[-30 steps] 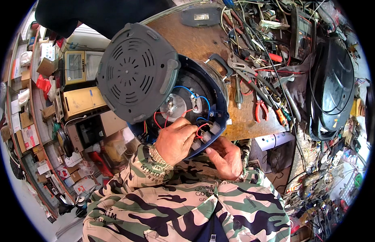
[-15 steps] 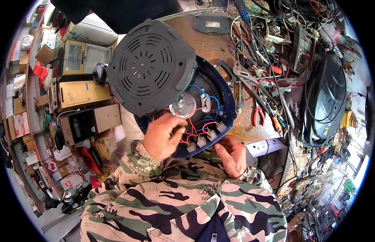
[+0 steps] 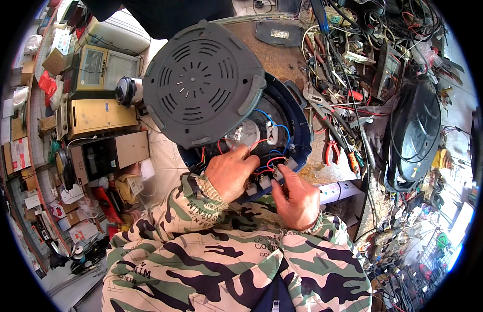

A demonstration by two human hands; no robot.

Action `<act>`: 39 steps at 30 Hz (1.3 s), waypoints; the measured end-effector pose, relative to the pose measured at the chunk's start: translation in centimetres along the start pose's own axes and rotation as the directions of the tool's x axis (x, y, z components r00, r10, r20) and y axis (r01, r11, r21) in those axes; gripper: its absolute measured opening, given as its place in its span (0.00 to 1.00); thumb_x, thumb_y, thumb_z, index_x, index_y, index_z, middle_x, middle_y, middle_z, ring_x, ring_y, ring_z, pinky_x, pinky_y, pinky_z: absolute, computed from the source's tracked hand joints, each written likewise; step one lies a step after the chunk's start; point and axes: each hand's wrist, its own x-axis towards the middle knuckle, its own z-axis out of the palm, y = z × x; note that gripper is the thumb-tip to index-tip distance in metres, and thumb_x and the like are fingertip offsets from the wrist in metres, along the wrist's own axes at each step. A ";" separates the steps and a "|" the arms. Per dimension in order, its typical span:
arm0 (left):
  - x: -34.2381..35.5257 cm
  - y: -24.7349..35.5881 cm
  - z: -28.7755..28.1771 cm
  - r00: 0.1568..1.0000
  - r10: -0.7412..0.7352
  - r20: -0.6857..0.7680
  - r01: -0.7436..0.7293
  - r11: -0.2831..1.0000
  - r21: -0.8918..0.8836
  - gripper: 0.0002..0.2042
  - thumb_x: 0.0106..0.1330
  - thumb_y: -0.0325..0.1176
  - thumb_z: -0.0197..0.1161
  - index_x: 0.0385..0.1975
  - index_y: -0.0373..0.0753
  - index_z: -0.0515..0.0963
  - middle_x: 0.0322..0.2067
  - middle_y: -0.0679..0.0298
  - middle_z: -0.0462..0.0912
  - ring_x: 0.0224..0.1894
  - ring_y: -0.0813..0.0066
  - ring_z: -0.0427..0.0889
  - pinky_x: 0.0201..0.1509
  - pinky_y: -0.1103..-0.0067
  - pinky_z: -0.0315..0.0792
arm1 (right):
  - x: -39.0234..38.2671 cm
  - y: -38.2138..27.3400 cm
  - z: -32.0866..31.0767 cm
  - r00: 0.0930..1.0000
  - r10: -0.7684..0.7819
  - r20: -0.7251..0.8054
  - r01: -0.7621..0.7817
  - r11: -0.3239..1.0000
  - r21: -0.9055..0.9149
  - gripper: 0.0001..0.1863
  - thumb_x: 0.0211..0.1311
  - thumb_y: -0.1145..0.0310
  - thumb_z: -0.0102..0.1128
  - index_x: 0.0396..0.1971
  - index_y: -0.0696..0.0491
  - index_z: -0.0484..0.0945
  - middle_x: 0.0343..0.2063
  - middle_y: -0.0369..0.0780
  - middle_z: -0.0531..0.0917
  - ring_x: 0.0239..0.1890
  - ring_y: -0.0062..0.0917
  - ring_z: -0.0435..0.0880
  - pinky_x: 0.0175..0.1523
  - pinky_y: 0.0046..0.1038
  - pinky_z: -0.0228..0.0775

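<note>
An opened dark blue appliance housing (image 3: 305, 148) sits directly in front of the person at the left edge of the wooden tabletop (image 3: 284, 58), with both hands at its near rim. The left hand (image 3: 230, 176) reaches over that rim from the lower left, its back turned up and its fingers curled narrow and pointing down among the red wires (image 3: 260, 141); the fingertips are hidden, so whether they pinch a wire cannot be told. The right hand (image 3: 299, 202) comes in from the lower right, thumb and index finger spread a little apart beside the small white blocks (image 3: 264, 182) lined along the near inside wall; it is unclear whether they grip one of these. The two hands are close together but apart, the blocks lying between them. Beyond the hands, blue wires (image 3: 288, 136) curve through the interior past a pale round disc (image 3: 247, 133). A dark grey vented base cover (image 3: 200, 112) lies tilted across the far left part of the housing, clear of the fingers. To the right, on the tabletop, are red-handled pliers (image 3: 332, 152), and farther right a large glossy black shell (image 3: 414, 138).
</note>
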 end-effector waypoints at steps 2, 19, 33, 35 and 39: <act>0.0 -0.5 -0.1 0.996 0.041 -0.075 -0.050 0.991 -0.121 0.12 0.55 0.24 0.70 0.39 0.41 0.83 0.41 0.59 0.78 0.38 0.54 0.84 0.39 0.66 0.79 | 0.2 -0.3 0.4 0.999 -0.039 -0.001 0.039 0.992 -0.124 0.17 0.58 0.73 0.71 0.48 0.57 0.83 0.23 0.45 0.83 0.22 0.39 0.83 0.28 0.35 0.74; 2.2 -1.1 0.7 0.978 0.132 -0.163 -0.170 0.954 -0.245 0.11 0.55 0.21 0.72 0.37 0.38 0.84 0.33 0.60 0.82 0.36 0.58 0.85 0.39 0.70 0.79 | -1.5 0.8 1.5 0.993 0.010 -0.116 0.012 0.982 0.190 0.10 0.58 0.80 0.66 0.40 0.59 0.84 0.23 0.43 0.84 0.22 0.30 0.84 0.29 0.30 0.73; 3.2 -0.7 1.2 0.943 0.303 -0.141 -0.321 0.937 -0.136 0.10 0.56 0.24 0.70 0.38 0.36 0.83 0.36 0.59 0.81 0.38 0.57 0.82 0.40 0.66 0.78 | -4.2 1.6 2.9 0.945 0.308 -0.114 -0.201 0.817 0.540 0.15 0.60 0.80 0.67 0.46 0.61 0.77 0.30 0.40 0.84 0.30 0.20 0.83 0.38 0.23 0.76; 3.3 -1.0 0.9 0.936 0.328 -0.130 -0.345 0.926 -0.152 0.10 0.55 0.23 0.70 0.38 0.36 0.84 0.35 0.59 0.81 0.38 0.58 0.82 0.39 0.67 0.78 | -4.5 1.9 3.5 0.908 0.394 -0.141 -0.226 0.745 0.627 0.15 0.61 0.79 0.67 0.46 0.61 0.75 0.31 0.40 0.84 0.32 0.19 0.83 0.39 0.23 0.76; 3.3 -0.9 0.9 0.929 0.330 -0.166 -0.353 0.925 -0.139 0.06 0.57 0.26 0.68 0.35 0.40 0.84 0.33 0.63 0.80 0.38 0.61 0.82 0.38 0.68 0.77 | -4.4 2.2 3.9 0.838 0.542 0.062 -0.365 0.472 0.803 0.12 0.66 0.76 0.65 0.45 0.62 0.74 0.33 0.36 0.83 0.32 0.15 0.78 0.39 0.20 0.73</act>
